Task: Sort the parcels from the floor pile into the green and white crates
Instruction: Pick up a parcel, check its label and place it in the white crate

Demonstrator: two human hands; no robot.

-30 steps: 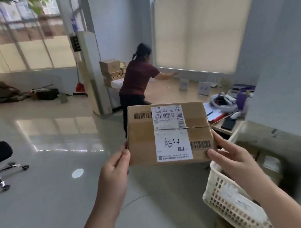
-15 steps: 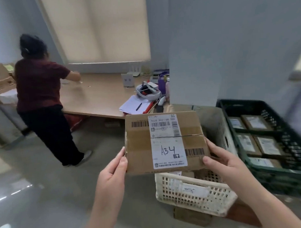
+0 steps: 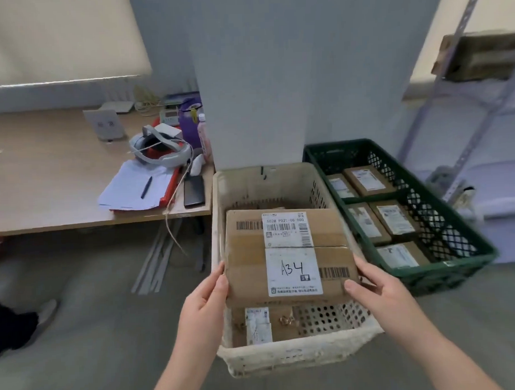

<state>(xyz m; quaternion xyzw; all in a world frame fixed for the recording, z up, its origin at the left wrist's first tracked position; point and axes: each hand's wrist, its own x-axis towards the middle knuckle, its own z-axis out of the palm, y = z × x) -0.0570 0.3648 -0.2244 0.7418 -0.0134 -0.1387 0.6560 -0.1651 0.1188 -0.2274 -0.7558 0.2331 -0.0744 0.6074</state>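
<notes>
View swung from desk to crates; A34 parcel now held over white crate, green crate beside it. Left hand and right hand clamp opposite side edges. Looks stiff cardboard, probably light, side hold fine.

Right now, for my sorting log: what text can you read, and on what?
"A34": handwritten on the held parcel's white label.
"502B P021-00 000": printed at that label's top.
Too blurred: the label's small print, parcel labels in the green crate, the desk card.
</notes>
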